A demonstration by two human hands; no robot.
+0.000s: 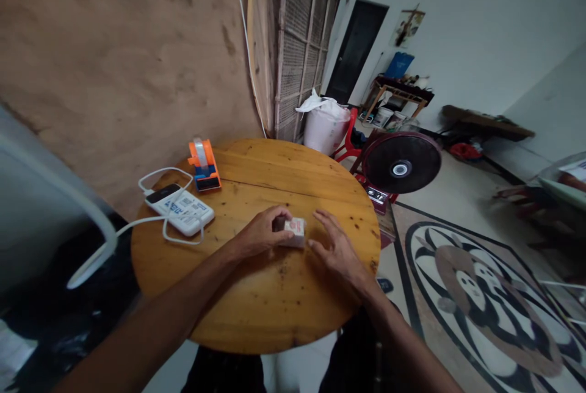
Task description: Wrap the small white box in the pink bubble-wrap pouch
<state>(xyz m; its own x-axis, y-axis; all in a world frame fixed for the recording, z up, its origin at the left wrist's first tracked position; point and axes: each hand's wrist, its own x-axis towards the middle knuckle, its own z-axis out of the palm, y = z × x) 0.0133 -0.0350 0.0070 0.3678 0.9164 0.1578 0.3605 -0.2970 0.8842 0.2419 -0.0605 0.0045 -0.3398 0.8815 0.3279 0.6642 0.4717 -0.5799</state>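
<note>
A small white box [295, 227] with red print on top lies on the round wooden table [256, 313]. My left hand [263, 231] grips its left end between thumb and fingers. Just off the right end of the box, my right hand [336, 246] is open, its thumb and fingers apart and nothing in them. Part of the box's left side is hidden behind my left fingers.
On the table's left lie a white power bank [185, 213] with a cable and an orange and blue tape dispenser [204, 165]. A white sack [326, 124] stands behind the table. To the right is a dark round disc [379, 161].
</note>
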